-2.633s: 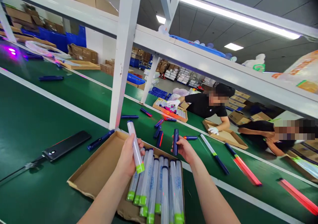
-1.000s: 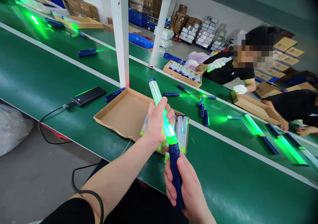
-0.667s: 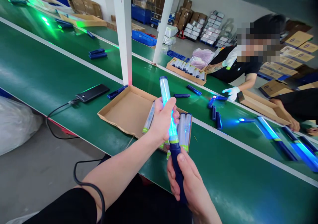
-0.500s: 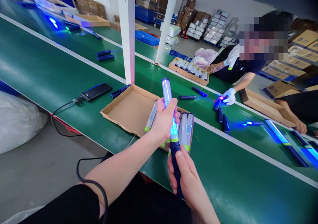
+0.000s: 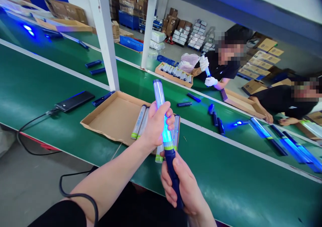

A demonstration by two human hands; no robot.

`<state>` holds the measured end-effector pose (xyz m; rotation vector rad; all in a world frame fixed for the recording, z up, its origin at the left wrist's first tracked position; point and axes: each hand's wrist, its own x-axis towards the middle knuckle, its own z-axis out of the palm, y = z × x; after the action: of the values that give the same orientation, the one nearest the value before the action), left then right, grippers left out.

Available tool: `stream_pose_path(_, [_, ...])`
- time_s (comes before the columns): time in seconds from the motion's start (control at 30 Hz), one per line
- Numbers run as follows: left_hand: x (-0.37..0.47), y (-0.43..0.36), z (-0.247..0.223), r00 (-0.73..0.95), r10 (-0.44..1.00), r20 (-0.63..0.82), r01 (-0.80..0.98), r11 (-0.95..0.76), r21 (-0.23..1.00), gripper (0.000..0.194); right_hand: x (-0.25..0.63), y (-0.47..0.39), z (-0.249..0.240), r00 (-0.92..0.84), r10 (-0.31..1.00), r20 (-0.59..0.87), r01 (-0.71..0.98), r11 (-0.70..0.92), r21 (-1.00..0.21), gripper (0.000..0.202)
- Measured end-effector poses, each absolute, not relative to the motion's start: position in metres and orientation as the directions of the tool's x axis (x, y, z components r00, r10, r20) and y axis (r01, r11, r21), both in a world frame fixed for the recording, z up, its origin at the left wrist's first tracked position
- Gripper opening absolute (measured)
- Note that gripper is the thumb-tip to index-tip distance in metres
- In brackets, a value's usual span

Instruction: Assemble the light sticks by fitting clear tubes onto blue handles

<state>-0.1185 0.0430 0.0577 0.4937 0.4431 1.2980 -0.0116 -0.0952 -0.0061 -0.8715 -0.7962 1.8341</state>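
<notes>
A glowing blue light stick [image 5: 168,134] stands tilted between my two hands. My left hand [image 5: 157,121] is wrapped round its clear tube, partly covering it. Lower down, my right hand [image 5: 182,180] grips the dark blue handle. Behind my left hand lies a shallow cardboard tray [image 5: 100,119]; several clear tubes [image 5: 139,123] with lime-green ends lie in its right part, some hidden by my hand. One tube [image 5: 159,155] sticks out over the tray's near edge.
A black power bank [image 5: 74,101] with a cable lies left of the tray, near a dark handle [image 5: 103,98]. Handles [image 5: 184,104] and lit sticks [image 5: 269,136] lie on the green bench [image 5: 226,173]. A white post [image 5: 103,36] rises behind the tray. A gloved co-worker [image 5: 216,64] stands across.
My view has swung right, so the scene sits further left. Both my hands keep their hold on the lit stick. The co-worker's gloved hands have come together on a lit tube.
</notes>
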Motion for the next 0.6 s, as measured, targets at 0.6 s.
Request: stream_pose_path(0.6, [-0.114,0.038,0.061,0.302,0.950,0.080,-0.820,0.216,0.530,0.042,-0.009,-0.102,-0.020,-0.370,0.913,-0.175,-0.452,-0.341,-0.824,0.040])
